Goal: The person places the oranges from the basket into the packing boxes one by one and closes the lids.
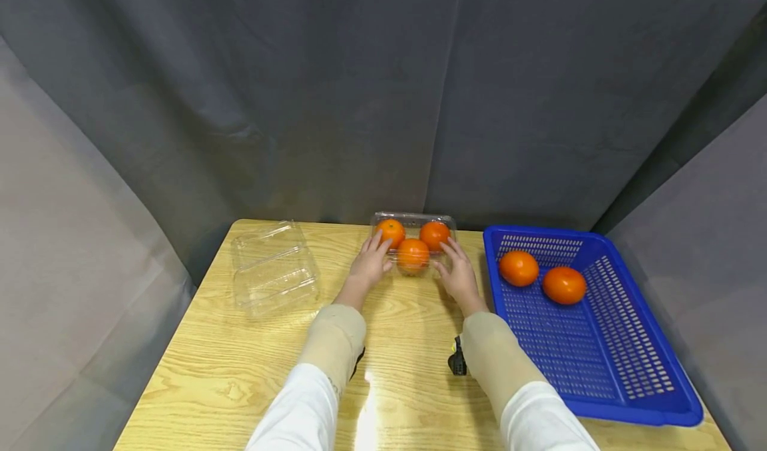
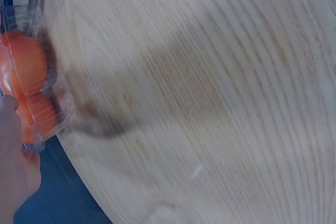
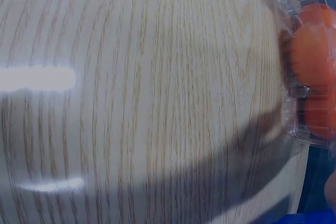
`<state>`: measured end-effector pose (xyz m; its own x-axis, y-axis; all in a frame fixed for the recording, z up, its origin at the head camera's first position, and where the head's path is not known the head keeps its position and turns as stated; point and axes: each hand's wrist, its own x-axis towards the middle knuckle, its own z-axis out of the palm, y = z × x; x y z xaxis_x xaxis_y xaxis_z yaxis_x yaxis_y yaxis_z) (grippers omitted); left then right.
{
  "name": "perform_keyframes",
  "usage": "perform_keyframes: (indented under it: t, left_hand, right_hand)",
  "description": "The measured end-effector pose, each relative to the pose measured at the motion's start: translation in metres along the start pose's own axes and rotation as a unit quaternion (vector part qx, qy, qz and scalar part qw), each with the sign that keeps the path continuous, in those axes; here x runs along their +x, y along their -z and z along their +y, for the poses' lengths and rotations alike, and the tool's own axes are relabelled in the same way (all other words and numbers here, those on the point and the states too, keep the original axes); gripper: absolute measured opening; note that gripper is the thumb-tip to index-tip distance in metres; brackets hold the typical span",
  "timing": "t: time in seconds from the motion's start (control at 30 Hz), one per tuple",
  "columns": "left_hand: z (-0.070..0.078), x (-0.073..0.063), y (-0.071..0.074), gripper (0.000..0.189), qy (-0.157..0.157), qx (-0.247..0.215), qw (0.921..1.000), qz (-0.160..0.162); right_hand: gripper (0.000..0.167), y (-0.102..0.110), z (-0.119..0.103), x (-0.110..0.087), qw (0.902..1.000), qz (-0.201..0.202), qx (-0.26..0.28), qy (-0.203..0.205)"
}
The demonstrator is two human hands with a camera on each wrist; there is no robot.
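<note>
A clear plastic clamshell box (image 1: 413,219) with three oranges (image 1: 413,254) in it stands at the table's far edge, between both hands. At its left side, my left hand (image 1: 368,264) has its fingers extended over the left orange (image 1: 391,231). My right hand (image 1: 460,274) is at the opposite side, fingers spread close by the right orange (image 1: 435,235). In the left wrist view, the fingertips overlap the box's clear wall (image 2: 55,108). The right wrist view shows the box (image 3: 296,114) at its right edge, with most of the right hand out of frame.
An empty, opened clear clamshell box (image 1: 275,268) lies on the left of the wooden table (image 1: 240,364). To the right stands a blue plastic basket (image 1: 590,371) holding two more oranges (image 1: 564,285). A dark grey curtain (image 1: 335,104) hangs right behind the table.
</note>
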<state>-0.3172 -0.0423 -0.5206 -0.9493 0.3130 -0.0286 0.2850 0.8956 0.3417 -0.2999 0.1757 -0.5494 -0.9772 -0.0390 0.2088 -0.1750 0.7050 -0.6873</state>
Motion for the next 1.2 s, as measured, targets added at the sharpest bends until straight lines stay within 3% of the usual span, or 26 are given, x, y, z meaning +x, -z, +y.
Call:
perform_keyframes:
  t: [0.17,0.3,0.37,0.5,0.63,0.77,0.87,0.97,1.1,1.2]
  left_hand:
    - [-0.001,-0.002,-0.002,0.054,-0.012,0.003,0.9996,0.027]
    - [-0.006,-0.008,-0.005,0.042,-0.044,0.018,0.9934,0.104]
    - [-0.009,-0.012,-0.007,0.035,-0.064,0.028,0.9850,0.158]
    - [-0.014,-0.022,-0.010,0.028,-0.101,0.035,0.9608,0.256]
    - [-0.022,-0.036,-0.011,0.023,-0.133,0.032,0.9362,0.324]
    - [-0.031,-0.055,-0.007,0.018,-0.163,0.042,0.9201,0.354]
    - [-0.036,-0.073,-0.001,0.016,-0.181,0.041,0.9132,0.363]
    - [-0.043,-0.089,0.006,0.016,-0.190,0.039,0.9041,0.381]
    - [-0.056,-0.109,0.015,0.016,-0.175,0.036,0.8919,0.416]
    - [-0.069,-0.120,0.020,0.015,-0.136,0.022,0.8866,0.441]
  right_hand:
    - [0.051,0.002,0.001,0.001,1.0000,-0.001,0.004,0.000]
    - [0.052,0.003,0.001,0.001,0.9999,-0.007,0.006,-0.005]
    - [0.052,0.004,0.001,0.001,0.9999,-0.011,0.003,-0.006]
    - [0.051,0.007,-0.001,0.000,0.9999,-0.014,-0.003,-0.003]
    - [0.051,0.010,-0.003,-0.002,0.9998,-0.014,-0.012,0.013]
    - [0.051,0.013,-0.005,-0.002,0.9990,-0.029,-0.028,0.022]
    - [0.052,0.013,-0.008,-0.002,0.9980,-0.037,-0.046,0.023]
    - [0.050,0.011,-0.013,-0.002,0.9975,-0.013,-0.057,0.039]
    - [0.044,0.006,-0.025,-0.002,0.9946,0.041,-0.062,0.073]
    - [0.038,0.000,-0.036,-0.002,0.9925,0.066,-0.056,0.085]
